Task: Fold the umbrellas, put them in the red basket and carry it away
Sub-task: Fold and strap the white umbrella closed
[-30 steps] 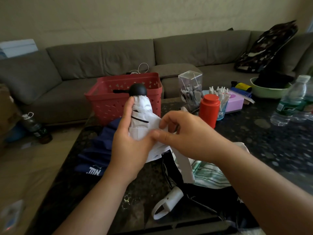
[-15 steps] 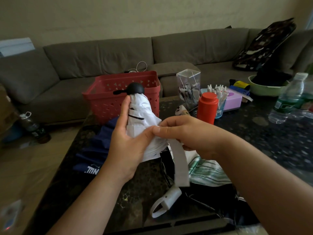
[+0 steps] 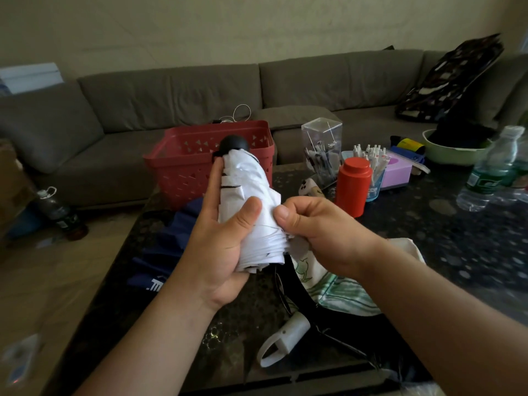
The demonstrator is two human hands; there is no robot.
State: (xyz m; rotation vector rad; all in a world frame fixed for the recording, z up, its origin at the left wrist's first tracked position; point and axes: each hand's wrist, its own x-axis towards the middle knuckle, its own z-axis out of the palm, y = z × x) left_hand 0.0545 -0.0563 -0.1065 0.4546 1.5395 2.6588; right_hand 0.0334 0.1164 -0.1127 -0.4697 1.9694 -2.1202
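Head view, from the left: blue umbrella (image 3: 168, 241) lies on the dark surface (image 3: 457, 241) before the red basket (image 3: 183, 170); left hand (image 3: 223, 238) grips the folded white umbrella (image 3: 251, 201) upright, black tip upward; right hand (image 3: 323, 227) pinches its lower folds; another umbrella (image 3: 328, 284) lies beneath.

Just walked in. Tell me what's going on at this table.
A person is folding a white umbrella above a dark table. The left hand grips the bundled canopy, black tip up, while the right hand pinches the loose fabric at its lower edge. The red basket stands behind it, with nothing visible inside. A blue umbrella and a black one with a white handle lie unfolded on the table.
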